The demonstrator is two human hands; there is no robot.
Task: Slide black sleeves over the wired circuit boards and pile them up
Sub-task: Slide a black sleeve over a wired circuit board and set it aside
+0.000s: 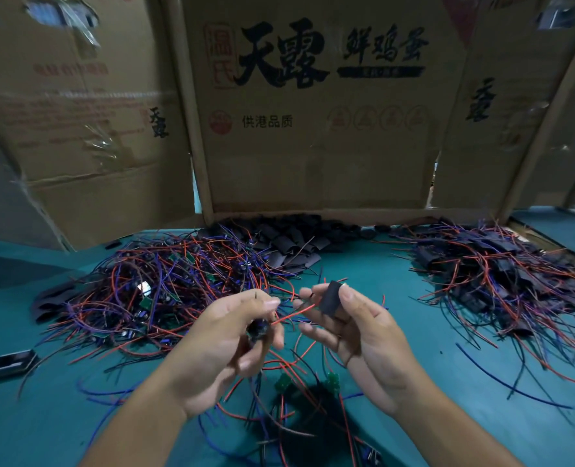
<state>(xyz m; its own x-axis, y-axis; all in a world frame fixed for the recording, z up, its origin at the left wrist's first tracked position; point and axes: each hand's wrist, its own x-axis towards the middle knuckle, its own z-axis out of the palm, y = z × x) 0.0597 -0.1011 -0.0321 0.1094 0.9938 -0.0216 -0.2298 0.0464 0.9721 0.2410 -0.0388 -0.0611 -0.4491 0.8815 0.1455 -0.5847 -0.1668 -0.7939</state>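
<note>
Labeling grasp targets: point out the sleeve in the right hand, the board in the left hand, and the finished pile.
black sleeve (331, 298), head view, middle of its flat face.
circuit board (257, 329), head view, dark body below the fingers.
finished pile (501, 264), head view, centre of the right heap.

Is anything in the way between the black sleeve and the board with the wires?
Nothing visible blocks it. The right hand pinches the flat black sleeve; the left hand holds the small wired circuit board, its red wire reaching toward the sleeve.
</note>
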